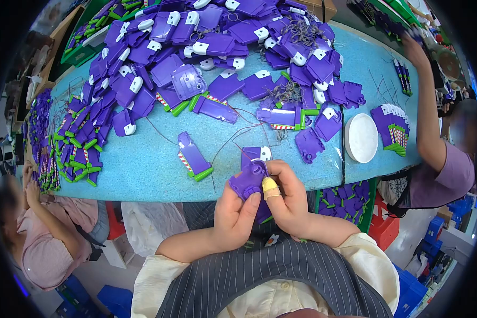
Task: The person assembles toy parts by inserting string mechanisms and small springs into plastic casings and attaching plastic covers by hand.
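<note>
Near the table's front edge, a purple plastic shell (246,182) with moulded posts inside is held between both my hands. My left hand (232,214) is closed on its left side, thumb along the lower edge. My right hand (287,199) pinches the right side, and a yellow covering wraps its thumb. A thin curved loop shows at the shell's top edge; I cannot make out what it is. Just behind lies a purple piece with a white corner (264,152). To the left is a purple and green part with a striped edge (193,156), a thin wire beside it.
A large heap of purple and white shells (212,45) covers the back of the blue table (143,177). Tangled metal rings (302,34) lie on it. Finished-looking parts are piled left; a white bowl (361,139) stands right. People sit at both sides.
</note>
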Demonstrator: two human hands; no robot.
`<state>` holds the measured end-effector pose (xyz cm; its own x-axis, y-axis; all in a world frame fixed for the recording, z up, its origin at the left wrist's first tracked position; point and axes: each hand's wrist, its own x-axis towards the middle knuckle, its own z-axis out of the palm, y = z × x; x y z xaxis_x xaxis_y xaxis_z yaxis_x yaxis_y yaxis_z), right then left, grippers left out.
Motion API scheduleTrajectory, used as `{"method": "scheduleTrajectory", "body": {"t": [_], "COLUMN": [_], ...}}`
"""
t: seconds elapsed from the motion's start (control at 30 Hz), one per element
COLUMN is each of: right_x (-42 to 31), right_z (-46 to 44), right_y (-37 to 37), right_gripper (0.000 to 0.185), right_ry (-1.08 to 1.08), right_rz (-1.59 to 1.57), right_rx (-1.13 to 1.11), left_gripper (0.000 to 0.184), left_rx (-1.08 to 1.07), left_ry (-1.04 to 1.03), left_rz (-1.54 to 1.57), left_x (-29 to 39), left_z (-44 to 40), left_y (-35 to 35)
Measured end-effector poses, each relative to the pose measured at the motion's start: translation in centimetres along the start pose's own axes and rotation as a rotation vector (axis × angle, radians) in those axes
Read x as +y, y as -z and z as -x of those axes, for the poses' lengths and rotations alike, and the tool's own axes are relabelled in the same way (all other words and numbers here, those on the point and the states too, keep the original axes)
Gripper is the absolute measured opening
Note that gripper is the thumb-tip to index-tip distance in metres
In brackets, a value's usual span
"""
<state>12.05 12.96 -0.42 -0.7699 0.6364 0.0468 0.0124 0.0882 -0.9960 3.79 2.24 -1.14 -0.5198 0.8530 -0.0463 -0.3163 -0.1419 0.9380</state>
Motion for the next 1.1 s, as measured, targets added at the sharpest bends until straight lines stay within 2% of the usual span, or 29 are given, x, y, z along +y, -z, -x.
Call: {"method": "scheduleTrajectory", "body": {"t": [0.03, 0.1, 0.13, 0.2, 0.23, 0.3, 0.33, 0.47, 0.53, 0.57, 0.63, 0.67, 0.7, 0.77, 0.83, 0.87, 0.9, 0.97, 1.0, 1.03, 1.1], "right_x": [0.0, 0.1, -0.2, -1.5, -1.8, -2.0, -2.8, -0.9, -2.0, -2.4, -2.9, -1.3, -0.6, -0.1, -2.2, -0.8, -0.4, -0.2, -0.7, -0.8, -1.3], "right_z": [-0.2, -0.7, -1.3, -3.4, -4.3, -7.5, -8.7, -12.1, -12.7, -12.7, -12.5, -12.5, -12.5, -11.3, -10.8, -11.3, -11.4, -11.8, -12.3, -12.6, -12.8], "right_y": [0.1, 0.9, 1.6, 3.7, 5.0, 6.5, 6.7, 7.8, 8.7, 8.8, 9.3, 9.5, 9.7, 9.9, 9.9, 10.6, 11.0, 12.4, 13.3, 13.4, 12.9], "right_gripper": [0.027, 0.025, 0.025, 0.026, 0.026, 0.032, 0.027, 0.024, 0.015, 0.015, 0.006, 0.005, 0.008, 0.011, 0.013, 0.012, 0.012, 0.012, 0.019, 0.019, 0.022], "right_ry": [-0.002, 0.063, 0.065, 0.059, 0.052, 0.425, 0.397, 0.501, 0.53, 0.531, 0.359, 0.326, 0.308, 0.254, 0.117, 0.173, 0.171, -0.056, 0.078, 0.073, 0.119], "right_rz": [0.003, 0.285, 0.288, 0.225, 0.268, 0.859, 1.096, 1.231, 0.817, 0.815, 0.141, 0.124, 0.626, 0.579, 0.044, 0.223, 0.219, -0.214, -0.415, -0.414, -0.284], "right_rx": [-0.002, -0.102, -0.102, -0.351, -0.251, 0.061, 0.067, 0.003, 0.121, 0.119, 0.4, 0.386, 0.236, 0.287, 0.328, 0.263, 0.268, 0.243, 0.155, 0.151, 0.366], "left_gripper": [0.035, 0.038, 0.038, 0.037, 0.037, 0.037, 0.036, 0.034, 0.032, 0.032, 0.033, 0.033, 0.033, 0.032, 0.031, 0.031, 0.032, 0.031, 0.03, 0.03, 0.029], "left_rx": [0.002, -0.072, -0.073, -0.102, -0.105, -0.103, -0.041, -0.005, 0.045, 0.048, 0.106, 0.122, 0.113, 0.026, 0.018, 0.031, 0.041, 0.018, 0.016, 0.022, 0.074], "left_ry": [0.0, 0.069, 0.067, 0.058, 0.052, 0.163, 0.199, 0.164, 0.135, 0.134, 0.038, 0.051, 0.051, 0.146, 0.145, 0.17, 0.193, 0.165, 0.135, 0.137, 0.149], "left_rz": [0.004, 0.077, 0.079, 0.146, 0.15, 0.272, 0.251, 0.228, 0.216, 0.215, 0.176, 0.178, 0.174, 0.204, 0.232, 0.243, 0.25, 0.253, 0.265, 0.269, 0.242], "left_x": [-0.1, 0.0, 0.2, 0.8, 1.4, 2.8, 3.0, 3.1, 3.0, 2.9, 2.4, 2.1, 1.9, 1.5, 1.3, 1.3, 1.4, 1.6, 1.6, 1.5, 1.2], "left_z": [-0.1, -0.4, -0.5, -0.7, -0.8, -0.9, -0.8, -0.6, -0.2, -0.1, -0.1, -0.2, -0.1, -0.2, -0.4, -0.8, -1.0, -1.3, -1.5, -1.6, -1.6], "left_y": [0.2, 1.0, 1.4, 2.0, 2.4, 3.1, 3.4, 3.8, 3.6, 3.6, 3.7, 3.4, 2.9, 2.0, 1.5, 1.4, 1.4, 1.4, 1.4, 1.4, 1.6]}}
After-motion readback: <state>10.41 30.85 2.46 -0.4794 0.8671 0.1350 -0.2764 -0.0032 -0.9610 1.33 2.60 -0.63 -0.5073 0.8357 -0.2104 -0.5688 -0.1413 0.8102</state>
